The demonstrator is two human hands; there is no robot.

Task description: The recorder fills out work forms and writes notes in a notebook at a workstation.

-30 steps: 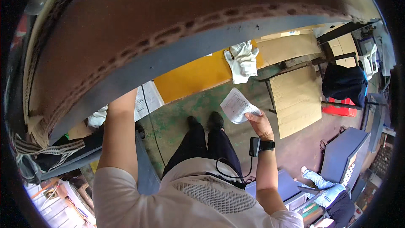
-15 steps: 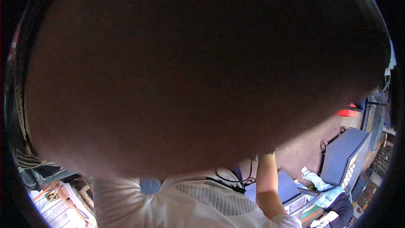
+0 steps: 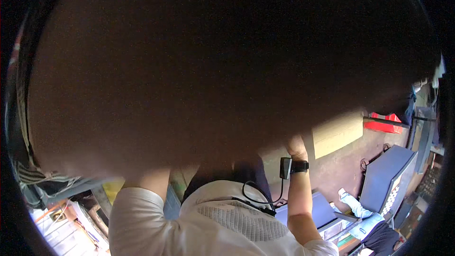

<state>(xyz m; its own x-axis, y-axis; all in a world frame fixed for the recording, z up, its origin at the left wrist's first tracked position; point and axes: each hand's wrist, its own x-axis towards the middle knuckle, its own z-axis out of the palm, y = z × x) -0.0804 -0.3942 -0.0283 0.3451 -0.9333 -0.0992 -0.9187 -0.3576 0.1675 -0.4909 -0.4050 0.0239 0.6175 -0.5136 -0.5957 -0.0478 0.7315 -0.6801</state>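
Note:
A dark brown, blurred shape [image 3: 189, 76] fills most of the view, very close to the camera; I cannot make out what it is. My right hand [image 3: 296, 148] shows just below its edge, fingers hidden behind the blur. A black band with a small black device [image 3: 286, 168] and a cable is on that wrist. Nearest to this hand lies a flat tan sheet [image 3: 337, 135], partly covered by the blur; whether the hand touches it does not show. My left arm [image 3: 154, 182] runs up into the dark shape, and the left hand is hidden.
A red object [image 3: 384, 123] lies at the right beside a dark bar. Below it stand a blue-grey cabinet-like box [image 3: 386, 178] and a person in light blue jeans [image 3: 367, 225]. Papers and loose items [image 3: 71, 225] are piled at lower left.
The dark shape's lower edge has moved up, uncovering my right hand, its wrist device, the tan sheet, more of the red object and my left arm.

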